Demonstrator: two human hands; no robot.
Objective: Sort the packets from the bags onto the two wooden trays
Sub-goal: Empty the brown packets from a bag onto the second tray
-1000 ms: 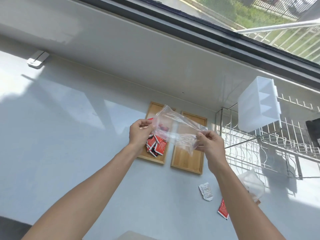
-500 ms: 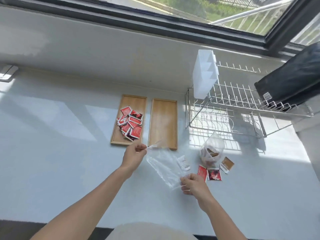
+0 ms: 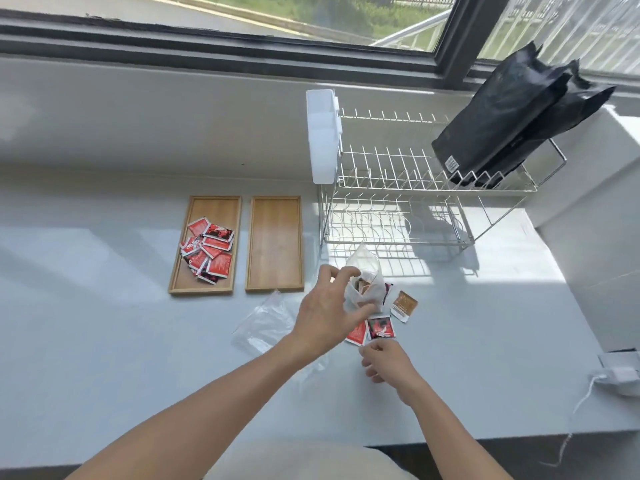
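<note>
White counter: your left wooden tray (image 3: 214, 206) holds the red foil packets (image 3: 207, 251); the right wooden tray (image 3: 275, 244) is bare. Your left hand (image 3: 327, 311), fingers spread, reaches the unemptied clear plastic bag (image 3: 366, 284); your right hand (image 3: 388, 363) curls loosely, holding nothing visible.

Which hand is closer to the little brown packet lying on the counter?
The left hand, I think, though it's close. It reaches around the clear plastic bag just left of the brown packet. The right hand sits nearer the person, below the packet.

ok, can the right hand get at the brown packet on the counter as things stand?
Probably yes. The brown packet lies flat on the counter beyond the right hand, with only two red packets flat between them. The left hand is at the bag, off to the side.
</note>
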